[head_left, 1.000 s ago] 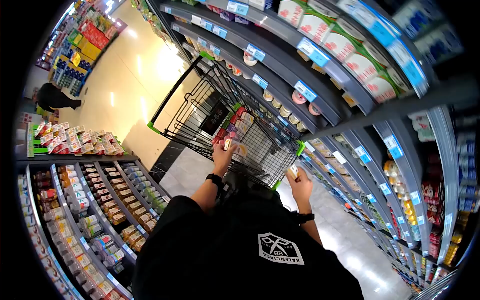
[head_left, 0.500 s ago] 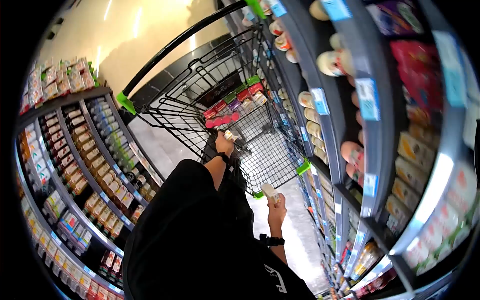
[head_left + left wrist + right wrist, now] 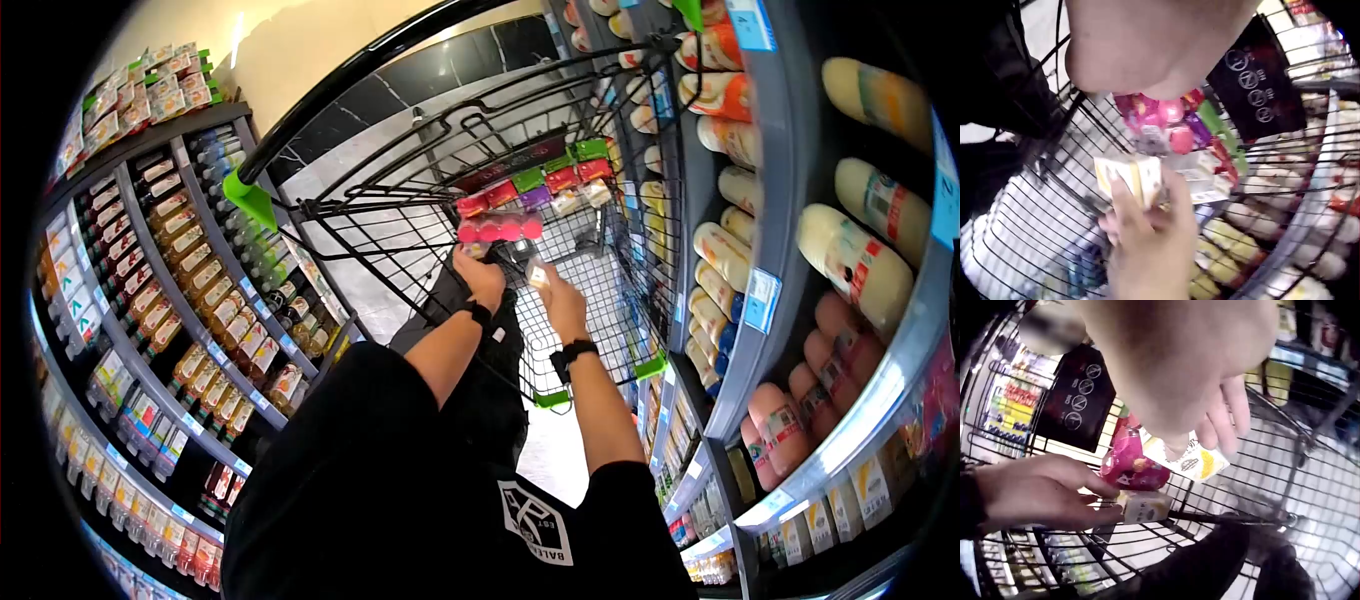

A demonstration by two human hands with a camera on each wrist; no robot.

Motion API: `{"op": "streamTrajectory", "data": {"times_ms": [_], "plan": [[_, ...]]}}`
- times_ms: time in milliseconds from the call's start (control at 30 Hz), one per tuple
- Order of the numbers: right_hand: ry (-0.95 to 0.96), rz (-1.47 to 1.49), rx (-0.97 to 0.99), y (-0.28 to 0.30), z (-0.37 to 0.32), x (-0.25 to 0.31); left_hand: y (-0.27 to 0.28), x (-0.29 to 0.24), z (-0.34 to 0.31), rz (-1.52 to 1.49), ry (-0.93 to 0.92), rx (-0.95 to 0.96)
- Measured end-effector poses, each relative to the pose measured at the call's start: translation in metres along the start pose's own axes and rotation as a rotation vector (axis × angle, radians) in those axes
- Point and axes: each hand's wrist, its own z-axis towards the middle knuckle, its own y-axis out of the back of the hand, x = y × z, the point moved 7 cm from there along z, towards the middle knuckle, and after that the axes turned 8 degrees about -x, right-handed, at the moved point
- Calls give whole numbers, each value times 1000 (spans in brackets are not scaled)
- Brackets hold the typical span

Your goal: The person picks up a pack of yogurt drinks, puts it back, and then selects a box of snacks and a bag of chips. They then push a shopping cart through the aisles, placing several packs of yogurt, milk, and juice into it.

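Observation:
Both hands are inside the shopping cart (image 3: 590, 330). My left hand (image 3: 482, 278) pinches a small white-and-yellow carton (image 3: 1145, 506) by its end, low beside the pink packs (image 3: 510, 227). My right hand (image 3: 564, 305) grips a second white-and-yellow carton (image 3: 1132, 175), tilted, just to the right of the left hand and over the wire basket. At the cart's far end lie red packs (image 3: 500, 197), a purple pack (image 3: 534, 197), green packs (image 3: 590, 150) and white cartons (image 3: 567, 203). In the left wrist view the left hand (image 3: 1160, 44) hides part of the packs.
Shelves of pale bottles (image 3: 855, 265) with blue price tags run close along the right. Shelves of brown-capped bottles (image 3: 195, 300) curve on the left, topped by a display of packets (image 3: 150, 95). The cart's black handle (image 3: 350, 80) crosses the upper left.
The right hand has moved up and left from beside the cart to over the basket, carrying its carton close to the left hand. The left hand has reached farther in. The view has shifted too.

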Motion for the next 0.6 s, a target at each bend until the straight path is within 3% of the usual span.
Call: {"op": "streamTrajectory", "data": {"times_ms": [33,100,167,233,267,333,367,433,467,500,567,600], "plan": [[62,-37,44,-5,18,14,9,-23,-11,-80,53,64],[161,-113,81,-31,50,26,16,-33,-4,-63,-146,215],[220,-205,142,-44,67,49,50,-106,-24,-201,-238,493],[277,-185,122,-54,69,59,94,-175,-38,173,-478,662],[279,-183,121,-62,70,61,100,-177,-31,174,-480,660],[184,-243,149,-79,67,55,113,-200,-42,372,-1074,495],[185,-244,153,-85,60,53,111,-201,-54,403,-1173,575],[185,-85,66,-85,48,47,103,-182,-73,555,-1308,710],[52,-78,194,-79,39,50,104,-178,-80,550,-1385,725],[60,44,93,-83,30,42,107,-174,-82,543,-1388,730],[108,254,-68,-77,0,38,116,-182,-84,378,-1411,736],[-16,466,6,-88,-20,24,121,-185,-86,306,-1470,704]]}}
